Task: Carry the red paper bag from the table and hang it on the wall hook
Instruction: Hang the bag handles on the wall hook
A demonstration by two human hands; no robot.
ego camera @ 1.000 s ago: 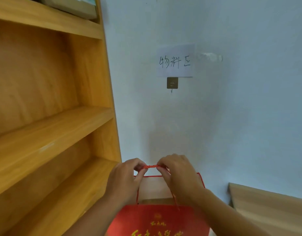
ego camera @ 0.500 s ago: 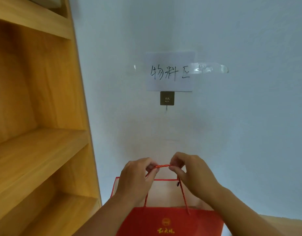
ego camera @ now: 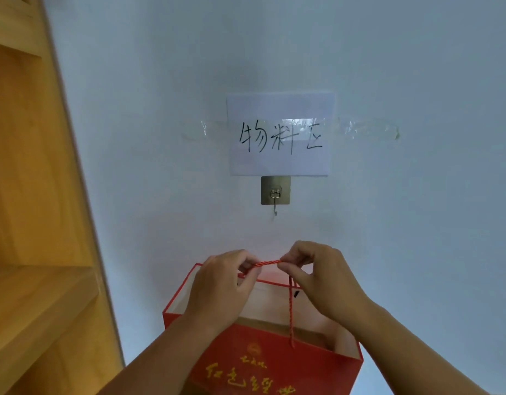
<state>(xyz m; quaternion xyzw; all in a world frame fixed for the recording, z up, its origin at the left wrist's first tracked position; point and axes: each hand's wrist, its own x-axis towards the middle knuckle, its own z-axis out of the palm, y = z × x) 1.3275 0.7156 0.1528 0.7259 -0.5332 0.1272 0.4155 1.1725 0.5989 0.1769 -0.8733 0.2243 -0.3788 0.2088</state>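
Glossy red paper bag [ego camera: 263, 363] bottom cut off by frame edge. Left hand [ego camera: 220, 289] and right hand [ego camera: 323, 280] pinch its twisted red cord handle [ego camera: 268, 263], just below square metal wall hook [ego camera: 275, 192]. Hook and handwritten paper sign [ego camera: 280, 134] now closer, wooden shelf [ego camera: 32, 223] mostly out left.

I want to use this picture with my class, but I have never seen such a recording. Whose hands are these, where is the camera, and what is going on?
The camera sits on a person's head, looking at a wall. The left hand and right hand pinch the cord handle of a red paper bag, stretching it level between them. Just above, on the wall, is a small metal hook under a handwritten paper sign. A wooden shelf stands at the left. The bag is not yet hung.
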